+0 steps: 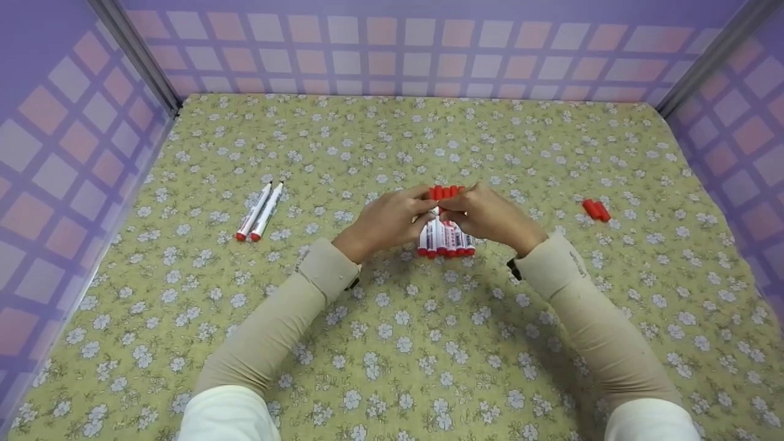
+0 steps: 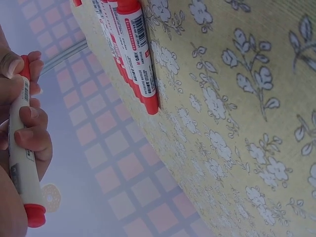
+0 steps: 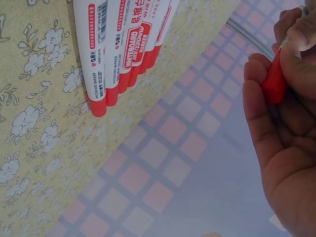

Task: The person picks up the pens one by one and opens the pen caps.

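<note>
My left hand point(image 1: 395, 219) grips a white-barrelled whiteboard marker point(image 2: 23, 143) with a red end plug, its fingers curled round the barrel. At the marker's other end, my right hand point(image 1: 484, 213) pinches a red marker cap point(image 3: 275, 84). Cap and marker meet between the two hands; fingers partly hide the joint, so how far the cap sits on cannot be told. Just below both hands, several red-capped whiteboard markers point(image 1: 446, 237) lie side by side in a row on the flowered cloth.
Two uncapped markers point(image 1: 260, 211) lie on the left of the yellow flowered tablecloth point(image 1: 392, 343), dark tips pointing away. Over on the right are two loose red caps point(image 1: 595, 210). Purple checked panels point(image 1: 392, 49) wall the table at the back and both sides.
</note>
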`<state>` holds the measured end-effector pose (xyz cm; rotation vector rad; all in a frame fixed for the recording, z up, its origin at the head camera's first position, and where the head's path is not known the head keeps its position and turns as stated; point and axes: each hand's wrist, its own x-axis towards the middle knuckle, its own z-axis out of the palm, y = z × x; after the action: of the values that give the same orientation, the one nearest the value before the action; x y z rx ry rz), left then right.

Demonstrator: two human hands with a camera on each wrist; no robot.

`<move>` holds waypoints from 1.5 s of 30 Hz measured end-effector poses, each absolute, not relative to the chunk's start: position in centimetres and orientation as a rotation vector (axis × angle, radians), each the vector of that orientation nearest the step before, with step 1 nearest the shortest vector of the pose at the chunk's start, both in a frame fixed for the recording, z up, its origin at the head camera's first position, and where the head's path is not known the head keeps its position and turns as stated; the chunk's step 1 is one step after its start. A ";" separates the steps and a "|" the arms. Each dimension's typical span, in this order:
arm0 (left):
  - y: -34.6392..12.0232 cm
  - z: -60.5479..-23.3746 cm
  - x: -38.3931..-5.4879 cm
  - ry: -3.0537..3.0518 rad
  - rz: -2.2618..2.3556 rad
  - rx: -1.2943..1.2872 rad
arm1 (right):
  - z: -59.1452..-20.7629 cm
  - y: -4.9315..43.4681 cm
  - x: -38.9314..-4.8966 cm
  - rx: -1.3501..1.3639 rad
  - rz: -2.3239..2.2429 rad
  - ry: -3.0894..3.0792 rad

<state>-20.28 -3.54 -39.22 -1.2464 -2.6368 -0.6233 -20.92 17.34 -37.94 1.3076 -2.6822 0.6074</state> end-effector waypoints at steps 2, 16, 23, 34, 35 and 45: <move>-3.5 -39.1 -20.3 -2.649 -0.631 -1.243 | -38.0 17.3 -20.9 1.309 0.608 -2.676; -3.8 -38.9 -20.5 -2.733 -0.747 -1.225 | -38.4 17.1 -21.0 1.322 0.620 -2.647; -3.7 -38.9 -20.6 -2.727 -0.669 -1.243 | -38.4 17.1 -21.0 1.320 0.608 -2.661; -3.6 -38.8 -20.6 -2.839 -0.647 -1.231 | -38.9 17.3 -21.0 1.360 0.567 -2.620; -3.6 -38.8 -20.7 -2.848 -0.672 -1.233 | -38.9 17.4 -21.0 1.359 0.561 -2.616; -4.1 -39.3 -21.1 -2.921 -0.878 -1.196 | -39.1 17.8 -20.9 1.377 0.522 -2.553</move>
<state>-21.14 -4.15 -39.29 -1.1960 -2.9209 -0.8783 -20.85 17.83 -39.06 1.3768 -2.5534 0.5216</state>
